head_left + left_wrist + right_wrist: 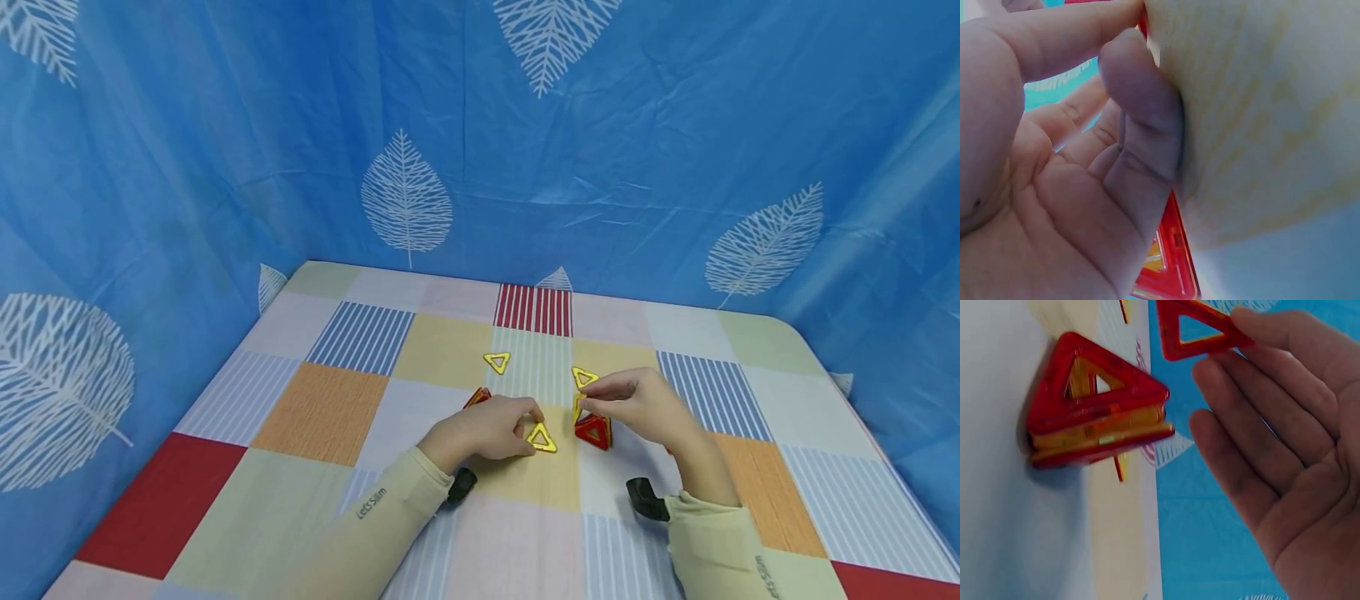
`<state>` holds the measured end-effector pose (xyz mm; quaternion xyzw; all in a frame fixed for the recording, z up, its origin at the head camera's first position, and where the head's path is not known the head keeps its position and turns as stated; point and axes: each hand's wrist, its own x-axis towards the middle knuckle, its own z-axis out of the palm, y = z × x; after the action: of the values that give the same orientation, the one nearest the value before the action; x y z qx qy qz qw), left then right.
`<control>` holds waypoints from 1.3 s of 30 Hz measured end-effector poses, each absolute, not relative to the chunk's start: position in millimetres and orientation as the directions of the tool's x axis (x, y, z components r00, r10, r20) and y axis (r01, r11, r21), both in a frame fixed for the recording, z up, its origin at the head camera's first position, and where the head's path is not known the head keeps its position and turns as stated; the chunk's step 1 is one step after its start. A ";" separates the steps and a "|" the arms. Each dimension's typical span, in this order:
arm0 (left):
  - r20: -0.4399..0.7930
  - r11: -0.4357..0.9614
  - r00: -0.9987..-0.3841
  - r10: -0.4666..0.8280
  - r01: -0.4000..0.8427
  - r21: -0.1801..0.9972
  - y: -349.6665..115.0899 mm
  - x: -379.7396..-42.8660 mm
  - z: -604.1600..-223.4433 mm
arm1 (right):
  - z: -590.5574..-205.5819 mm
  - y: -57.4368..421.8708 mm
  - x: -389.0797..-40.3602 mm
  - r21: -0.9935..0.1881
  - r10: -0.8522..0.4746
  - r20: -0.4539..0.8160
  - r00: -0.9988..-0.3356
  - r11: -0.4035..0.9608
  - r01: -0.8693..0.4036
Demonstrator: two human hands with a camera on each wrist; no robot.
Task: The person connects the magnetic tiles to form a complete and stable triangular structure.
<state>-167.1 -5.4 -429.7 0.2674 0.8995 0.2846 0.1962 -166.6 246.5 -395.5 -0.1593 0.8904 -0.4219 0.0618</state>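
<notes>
My left hand [487, 429] is low over the table, its thumb and a finger pinching a yellow triangular tile [545, 448] at its edge. The left wrist view mostly hides that tile behind the fingers. Part of a red tile piece [1175, 265] shows beyond the palm there. Between thumb and index finger, my right hand [645, 407] holds another triangular tile [1170, 337], raised off the table; it looks red in the right wrist view, yellow in the head view. Just below stands a small pyramid-like block [594, 432] of red and yellow triangular tiles, apart from the held tile.
Two yellow triangular tiles lie farther back, one on the left [497, 356] and one on the right [577, 377]. A red tile piece [477, 397] is partly hidden behind the left hand. A blue leaf-patterned curtain [300, 167] surrounds the patchwork-covered table [315, 492].
</notes>
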 end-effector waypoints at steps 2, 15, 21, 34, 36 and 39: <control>-0.197 0.692 -0.779 0.596 0.374 0.617 -5.9 -167.6 -430.2 | -394.7 241.5 -165.8 -0.775 -0.367 0.013 -0.930 0.584 -0.241; -0.190 0.679 -0.764 0.617 0.394 0.620 -6.4 -167.1 -429.2 | -403.2 221.9 -165.5 -0.743 -0.482 -0.048 -0.875 0.602 -0.291; -0.175 0.672 -0.764 0.621 0.403 0.621 -5.7 -166.7 -428.7 | -408.8 215.9 -165.9 -0.735 -0.533 -0.026 -0.846 0.584 -0.346; -0.182 0.695 -0.776 0.603 0.400 0.598 -5.3 -166.5 -426.1 | -406.5 207.9 -164.3 -0.678 -0.573 -0.006 -0.819 0.605 -0.418; -0.183 0.695 -0.776 0.603 0.399 0.599 -5.4 -167.1 -427.1 | -406.4 206.4 -164.7 -0.673 -0.584 0.001 -0.811 0.600 -0.433; -0.176 0.689 -0.775 0.607 0.404 0.602 -5.5 -168.2 -428.9 | -407.2 203.7 -164.5 -0.679 -0.593 0.001 -0.805 0.591 -0.436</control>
<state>-168.2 -5.5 -428.9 0.2807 0.9004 0.2768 0.1841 -164.5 203.7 -407.2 -0.2906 0.8847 -0.3463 0.1133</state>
